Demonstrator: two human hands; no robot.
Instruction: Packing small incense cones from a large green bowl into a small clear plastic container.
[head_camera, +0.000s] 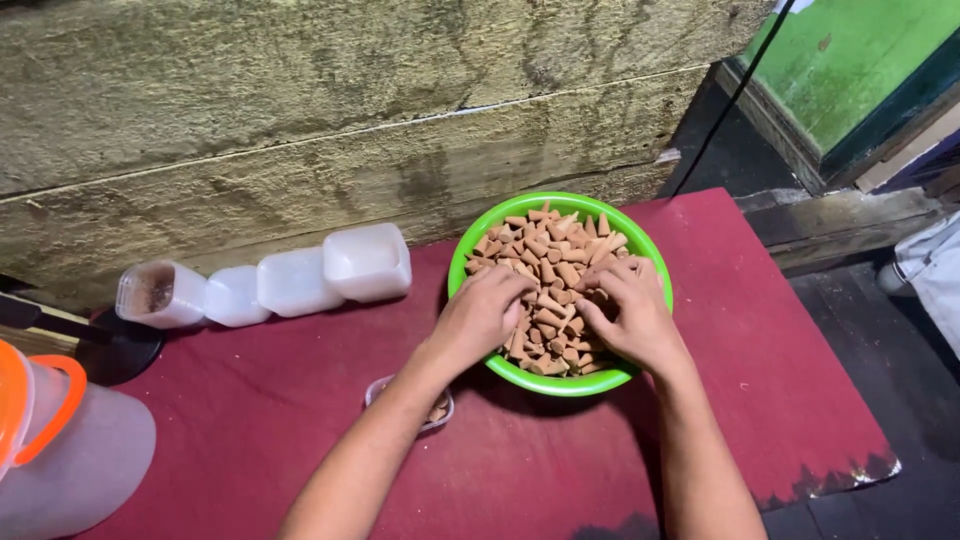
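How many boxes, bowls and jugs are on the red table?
White plastic boxes lying in a row: 4
Small clear box under the left hand's arm: 1
Green bowl of brown cones, with the left hand and right hand in it: 1
Clear jug with orange handle: 1
Total: 7

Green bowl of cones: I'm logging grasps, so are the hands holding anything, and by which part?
Cannot be told. Both the left hand and right hand rest fingers-down among the brown cones in the green bowl; the fingertips are hidden.
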